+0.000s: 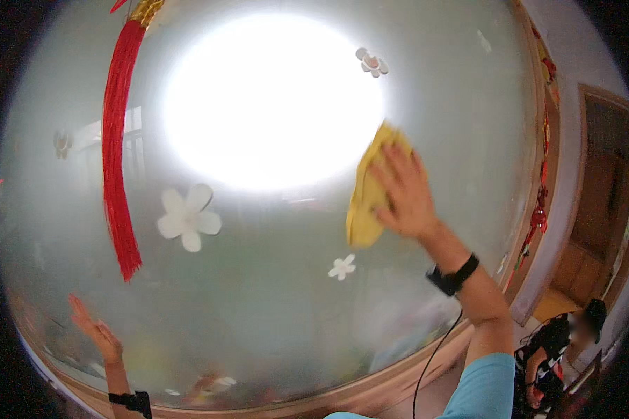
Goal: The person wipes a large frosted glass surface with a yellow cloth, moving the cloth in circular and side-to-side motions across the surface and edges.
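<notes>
My right hand (pixel 406 194) lies with spread fingers on a yellow cloth (pixel 366 209), pressing it against a large frosted glass pane (pixel 272 293). A bright round glare covers the pane's upper middle, just left of the cloth. At the lower left, my left hand (pixel 97 332) is raised near the glass, holding nothing. White flower decals sit on the pane: a large one (pixel 190 217) between the hands, a small one (pixel 342 267) below the cloth and another (pixel 372 63) above it. A black band is on each wrist.
A red tassel (pixel 118 152) hangs at the left in front of the glass. A wooden frame (pixel 304 400) borders the pane below and at the right, where red ornaments (pixel 539 217) hang. A black cable (pixel 424 361) runs beside my right arm. Another person (pixel 548 351) is at the lower right near a doorway.
</notes>
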The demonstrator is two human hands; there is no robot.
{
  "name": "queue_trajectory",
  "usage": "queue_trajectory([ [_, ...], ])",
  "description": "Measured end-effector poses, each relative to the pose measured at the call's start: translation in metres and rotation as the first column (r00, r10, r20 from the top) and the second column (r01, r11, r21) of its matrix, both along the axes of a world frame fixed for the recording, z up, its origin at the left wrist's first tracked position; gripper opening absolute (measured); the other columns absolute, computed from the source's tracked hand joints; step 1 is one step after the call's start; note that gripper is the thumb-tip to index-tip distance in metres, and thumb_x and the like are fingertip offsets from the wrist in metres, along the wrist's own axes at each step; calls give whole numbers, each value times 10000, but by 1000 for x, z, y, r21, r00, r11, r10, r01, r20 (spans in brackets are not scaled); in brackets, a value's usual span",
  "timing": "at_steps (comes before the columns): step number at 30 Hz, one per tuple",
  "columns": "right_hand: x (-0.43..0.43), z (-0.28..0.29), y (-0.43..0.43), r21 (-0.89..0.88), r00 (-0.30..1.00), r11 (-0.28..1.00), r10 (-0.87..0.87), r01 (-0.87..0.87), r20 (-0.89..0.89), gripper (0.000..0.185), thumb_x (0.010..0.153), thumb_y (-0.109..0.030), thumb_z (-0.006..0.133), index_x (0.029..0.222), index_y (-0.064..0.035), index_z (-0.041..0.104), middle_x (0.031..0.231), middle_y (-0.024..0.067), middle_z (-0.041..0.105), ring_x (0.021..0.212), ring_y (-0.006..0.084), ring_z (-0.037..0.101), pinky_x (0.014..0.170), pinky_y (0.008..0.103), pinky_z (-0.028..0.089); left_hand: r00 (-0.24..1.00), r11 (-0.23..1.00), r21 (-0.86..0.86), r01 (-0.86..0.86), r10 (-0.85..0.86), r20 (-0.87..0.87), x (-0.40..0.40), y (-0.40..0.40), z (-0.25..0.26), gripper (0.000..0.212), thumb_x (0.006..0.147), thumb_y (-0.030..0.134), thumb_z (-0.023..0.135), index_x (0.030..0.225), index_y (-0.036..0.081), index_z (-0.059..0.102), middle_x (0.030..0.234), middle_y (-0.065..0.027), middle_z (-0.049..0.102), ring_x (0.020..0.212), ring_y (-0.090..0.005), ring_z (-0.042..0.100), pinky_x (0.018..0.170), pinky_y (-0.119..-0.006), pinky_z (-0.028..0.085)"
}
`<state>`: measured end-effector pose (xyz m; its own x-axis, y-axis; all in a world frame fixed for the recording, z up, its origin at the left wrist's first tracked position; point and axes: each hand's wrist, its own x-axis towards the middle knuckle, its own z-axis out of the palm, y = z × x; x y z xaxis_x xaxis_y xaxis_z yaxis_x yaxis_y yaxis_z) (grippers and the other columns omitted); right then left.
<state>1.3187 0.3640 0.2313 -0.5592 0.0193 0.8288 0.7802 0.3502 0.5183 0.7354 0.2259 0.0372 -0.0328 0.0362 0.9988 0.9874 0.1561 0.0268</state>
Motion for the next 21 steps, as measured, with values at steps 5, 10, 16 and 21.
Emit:
queue_trajectory([
  [5, 38, 139, 39, 194, 967, 978, 123, -79, -224, 546, 830, -444, 375, 1267, -122, 305, 1329, 143, 246, 1234, 297, 217, 988, 479, 166, 999, 999, -24, -33, 33, 31, 12, -11, 5, 493, 909, 335, 189, 1300, 37, 223, 1356, -142, 187, 1250, -290, 172, 1005, -428, 117],
  [10, 70, 274, 67, 347, 954, 937, 131, -30, -271, 550, 839, -447, 355, 1259, -94, 313, 1303, 158, 290, 1213, 307, 260, 971, 465, 218, 982, 1000, 23, -10, 5, 191, 49, -5, -19, 476, 913, 303, 207, 1291, 15, 230, 1346, -154, 199, 1244, -299, 176, 997, -421, 151],
  [16, 81, 322, 70, 324, 956, 943, 162, -76, -245, 493, 843, -414, 366, 1084, 10, 440, 1041, 196, 481, 910, 344, 473, 789, 423, 383, 990, 995, -50, -88, 93, 107, 124, -11, -28, 438, 910, 250, 218, 1272, 6, 259, 1337, -166, 212, 1246, -324, 158, 993, -451, 129],
  [21, 80, 244, 68, 330, 980, 943, 98, -36, -173, 544, 832, -406, 389, 1271, -97, 297, 1312, 164, 273, 1223, 307, 242, 977, 466, 205, 993, 984, -154, -87, 99, 69, 164, -7, -21, 430, 906, 241, 227, 1260, 2, 273, 1332, -168, 224, 1246, -336, 150, 990, -471, 122],
])
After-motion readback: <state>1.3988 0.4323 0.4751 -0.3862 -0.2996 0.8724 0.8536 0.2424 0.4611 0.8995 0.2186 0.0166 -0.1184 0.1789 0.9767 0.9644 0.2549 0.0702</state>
